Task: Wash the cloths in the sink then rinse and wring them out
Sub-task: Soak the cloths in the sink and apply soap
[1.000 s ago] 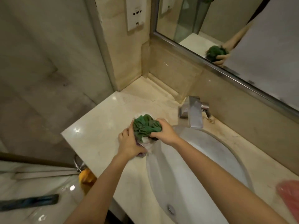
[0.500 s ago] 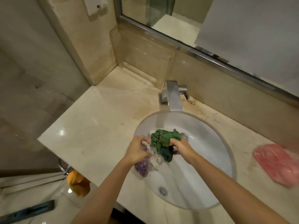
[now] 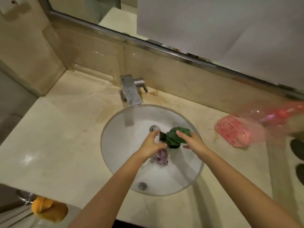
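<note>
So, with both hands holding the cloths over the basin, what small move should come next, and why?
Probably lift the left hand to the chrome faucet lever and start water. The crumpled green cloth, gripped by the right hand, and the purple cloth under the left hand hang over the white oval basin, yet no stream shows under the spout.

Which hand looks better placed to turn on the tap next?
Probably the left hand. It sits nearer the faucet, though it seems to pinch the cloths. The right hand grips the green cloth over the sink.
</note>
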`<state>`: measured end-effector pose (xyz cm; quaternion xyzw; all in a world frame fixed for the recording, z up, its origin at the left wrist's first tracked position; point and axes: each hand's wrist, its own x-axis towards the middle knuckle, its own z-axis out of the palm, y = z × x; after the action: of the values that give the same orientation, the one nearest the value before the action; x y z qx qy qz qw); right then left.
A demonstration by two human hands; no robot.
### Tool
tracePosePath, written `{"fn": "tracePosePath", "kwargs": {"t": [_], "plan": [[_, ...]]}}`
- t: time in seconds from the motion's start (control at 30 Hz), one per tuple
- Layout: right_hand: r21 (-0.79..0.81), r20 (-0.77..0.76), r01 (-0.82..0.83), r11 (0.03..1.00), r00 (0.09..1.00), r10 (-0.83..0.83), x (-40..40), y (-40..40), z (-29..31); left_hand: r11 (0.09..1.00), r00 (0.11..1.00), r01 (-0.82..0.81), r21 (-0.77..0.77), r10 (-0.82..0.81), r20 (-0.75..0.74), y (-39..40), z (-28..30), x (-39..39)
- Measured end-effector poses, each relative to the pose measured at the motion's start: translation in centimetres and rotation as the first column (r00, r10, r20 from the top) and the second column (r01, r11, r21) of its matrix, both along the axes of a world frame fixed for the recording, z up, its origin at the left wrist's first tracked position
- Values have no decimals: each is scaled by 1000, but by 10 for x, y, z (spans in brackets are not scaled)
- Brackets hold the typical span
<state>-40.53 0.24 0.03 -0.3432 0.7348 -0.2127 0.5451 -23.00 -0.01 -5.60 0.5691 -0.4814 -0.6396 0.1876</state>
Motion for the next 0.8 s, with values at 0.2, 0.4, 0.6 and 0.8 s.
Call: {"fn": "tracePosePath", "kwargs": {"t": [0.2,0.4,0.6,0.8], "plan": [[-85,-16,150,985,988,-151,-16,11,-1,986,957,167,-22,-157,243,0,-19,-20],[65,-14,229,971,974,-228,-21,27,-24,705,417,694,142,-556,719,34,-55,-28],[157,-64,206,966,978,-199,-19,45,-45,646,236,742,182,-505,831,45,-72,-1],[221,11,191,956,980,-199,-25,57,-42,657,338,736,164,-567,751,46,-75,5]]}}
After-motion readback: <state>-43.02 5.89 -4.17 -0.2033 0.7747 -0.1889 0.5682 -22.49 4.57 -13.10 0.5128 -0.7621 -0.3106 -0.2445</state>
